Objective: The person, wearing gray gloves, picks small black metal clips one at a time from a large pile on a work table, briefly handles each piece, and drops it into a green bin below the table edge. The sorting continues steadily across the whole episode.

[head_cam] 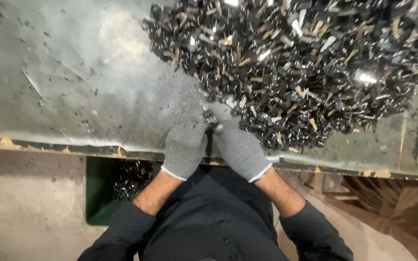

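Note:
Both of my hands wear grey knit gloves and meet at the front edge of a grey metal-topped table [73,82]. My left hand [186,147] and my right hand [240,149] pinch one small dark metal piece [210,117] between their fingertips. A big heap of small black and shiny metal parts [296,63] lies just beyond and to the right of my hands. How each finger grips the piece is partly hidden by the gloves.
The table's left half is bare metal with scattered specks and chips. Below the table edge stands a green bin [103,193] holding more dark parts. A concrete floor [25,212] lies at left, wooden pieces [378,203] at lower right.

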Available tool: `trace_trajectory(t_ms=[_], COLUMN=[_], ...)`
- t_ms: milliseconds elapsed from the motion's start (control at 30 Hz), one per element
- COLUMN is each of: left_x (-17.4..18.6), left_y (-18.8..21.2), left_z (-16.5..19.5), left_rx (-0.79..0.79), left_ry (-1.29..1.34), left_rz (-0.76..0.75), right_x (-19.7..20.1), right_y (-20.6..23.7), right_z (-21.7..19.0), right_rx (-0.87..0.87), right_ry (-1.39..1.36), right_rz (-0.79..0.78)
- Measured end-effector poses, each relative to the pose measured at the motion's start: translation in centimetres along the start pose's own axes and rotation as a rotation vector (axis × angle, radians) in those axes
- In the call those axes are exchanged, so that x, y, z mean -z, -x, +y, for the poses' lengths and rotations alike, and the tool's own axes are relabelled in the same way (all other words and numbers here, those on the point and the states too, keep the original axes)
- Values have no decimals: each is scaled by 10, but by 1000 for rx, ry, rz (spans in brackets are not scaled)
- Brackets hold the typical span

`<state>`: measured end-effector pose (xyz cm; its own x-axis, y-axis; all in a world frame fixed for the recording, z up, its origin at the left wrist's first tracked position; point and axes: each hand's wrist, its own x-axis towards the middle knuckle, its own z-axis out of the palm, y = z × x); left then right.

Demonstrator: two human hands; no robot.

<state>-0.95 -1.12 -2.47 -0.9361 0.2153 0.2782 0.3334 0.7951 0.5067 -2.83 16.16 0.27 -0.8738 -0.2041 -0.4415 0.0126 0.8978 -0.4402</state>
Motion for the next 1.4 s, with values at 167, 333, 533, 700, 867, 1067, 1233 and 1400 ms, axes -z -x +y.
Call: trace_trajectory(t_ms=[167, 333, 533, 700, 867, 1067, 1233, 1400], left_x=[-4, -6, -10, -5, -6, 1, 91, 64], left_y=[4, 6, 9, 6, 12, 3, -17, -63], left_z=[-6, -12, -7, -7, -11, -12, -4, 8], left_rx=[28, -22, 0, 5, -15, -43, 222, 232], left_ry=[-33, 55, 29, 44, 65, 30, -336, -18], left_rz=[18, 63, 8, -3, -10, -27, -709, -544], right_x=[-13, -20, -1, -2, -4, -15, -22, -20], right_y=[16, 18, 4, 2, 6, 13, 28, 23], right_z=[5, -1, -6, -4, -3, -4, 7, 4], right_rx=[133, 257, 211, 129, 108, 35, 86, 183], right_ry=[247, 438, 188, 309, 155, 197, 55, 128], right_rz=[106, 235, -35, 91, -92, 51, 126, 193])
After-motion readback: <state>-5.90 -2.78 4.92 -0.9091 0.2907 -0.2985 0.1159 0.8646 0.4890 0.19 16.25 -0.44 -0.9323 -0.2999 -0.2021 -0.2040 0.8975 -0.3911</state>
